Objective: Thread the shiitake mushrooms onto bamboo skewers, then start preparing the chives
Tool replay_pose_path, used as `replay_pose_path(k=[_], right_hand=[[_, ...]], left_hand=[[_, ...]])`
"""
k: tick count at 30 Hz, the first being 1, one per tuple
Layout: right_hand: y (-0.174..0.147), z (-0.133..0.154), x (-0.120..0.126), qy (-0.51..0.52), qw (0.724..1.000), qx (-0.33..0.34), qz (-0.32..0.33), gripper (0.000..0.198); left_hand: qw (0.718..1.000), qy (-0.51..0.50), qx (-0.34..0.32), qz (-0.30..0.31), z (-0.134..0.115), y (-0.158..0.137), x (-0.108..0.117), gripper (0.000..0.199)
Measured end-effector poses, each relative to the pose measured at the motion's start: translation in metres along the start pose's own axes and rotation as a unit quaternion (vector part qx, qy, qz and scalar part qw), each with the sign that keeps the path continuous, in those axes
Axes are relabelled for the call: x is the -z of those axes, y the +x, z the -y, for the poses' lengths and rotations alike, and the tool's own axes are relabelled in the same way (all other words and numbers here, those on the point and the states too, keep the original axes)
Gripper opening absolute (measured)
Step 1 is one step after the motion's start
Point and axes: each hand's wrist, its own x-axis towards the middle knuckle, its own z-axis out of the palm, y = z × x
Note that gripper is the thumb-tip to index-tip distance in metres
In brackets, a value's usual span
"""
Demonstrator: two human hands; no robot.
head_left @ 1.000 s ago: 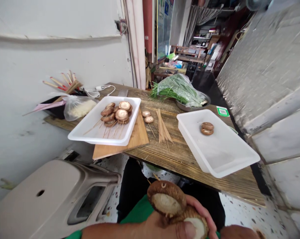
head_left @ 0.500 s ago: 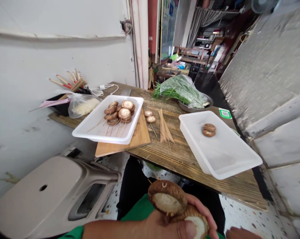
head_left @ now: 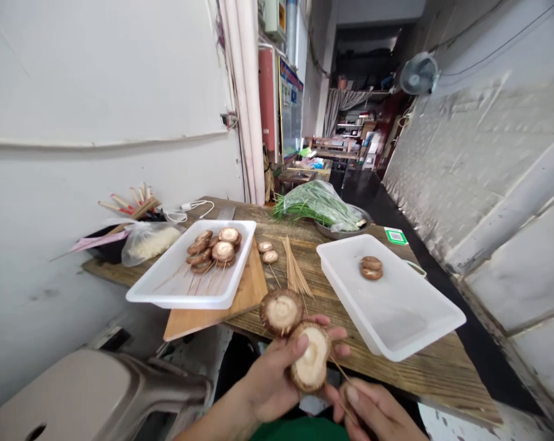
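Note:
My left hand [head_left: 277, 373] grips two brown mushrooms, their pale undersides facing me; the thumb presses on the nearer mushroom [head_left: 310, 358], and the farther mushroom [head_left: 281, 311] sits beyond it. Close by, my right hand [head_left: 373, 407] pinches a thin wooden skewer [head_left: 339, 369] that reaches up to the nearer mushroom's edge. Whether its tip is inside the cap is hidden. Past my hands, a fan of loose skewers [head_left: 296, 269] lies on the wooden table [head_left: 350, 306]. Two skewered mushrooms [head_left: 270, 257] rest beside them.
At left, a white tray [head_left: 141, 288] of skewered mushrooms overlaps a wooden board [head_left: 198, 321]. Another white tray [head_left: 410, 318] at right holds mushrooms [head_left: 371, 267]. Bagged green vegetables [head_left: 320, 205] lie in a metal bowl [head_left: 366, 223] behind. A beige stool [head_left: 84, 392] stands lower left.
The view has tilted upward. My left hand has raised the mushrooms and turned their undersides toward me. My right hand has come in from the lower right, with a skewer now visible in it.

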Motion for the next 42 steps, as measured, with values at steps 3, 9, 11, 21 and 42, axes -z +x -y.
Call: replay_pose_path(k=[3, 9, 11, 21, 42], right_hand=[[0.019, -0.010, -0.009, 0.051, 0.998, 0.035, -0.034, 0.055], [0.022, -0.009, -0.017, 0.047, 0.997, 0.041, -0.049, 0.055], [0.020, -0.009, -0.019, 0.061, 0.997, 0.044, -0.020, 0.053], [0.024, -0.019, -0.027, 0.262, 0.964, 0.042, 0.018, 0.041], [0.069, -0.022, -0.034, 0.218, 0.975, 0.040, 0.031, 0.043]], left_hand=[[0.990, 0.057, -0.050, -0.117, -0.004, 0.006, 0.002, 0.030], [0.947, 0.151, -0.110, -0.263, 0.000, 0.011, 0.006, 0.028], [0.952, 0.132, -0.123, -0.248, 0.001, 0.011, 0.004, 0.027], [0.980, 0.051, -0.081, -0.172, 0.008, 0.017, -0.003, 0.020], [0.957, 0.068, -0.165, -0.230, -0.032, 0.022, 0.033, 0.043]])
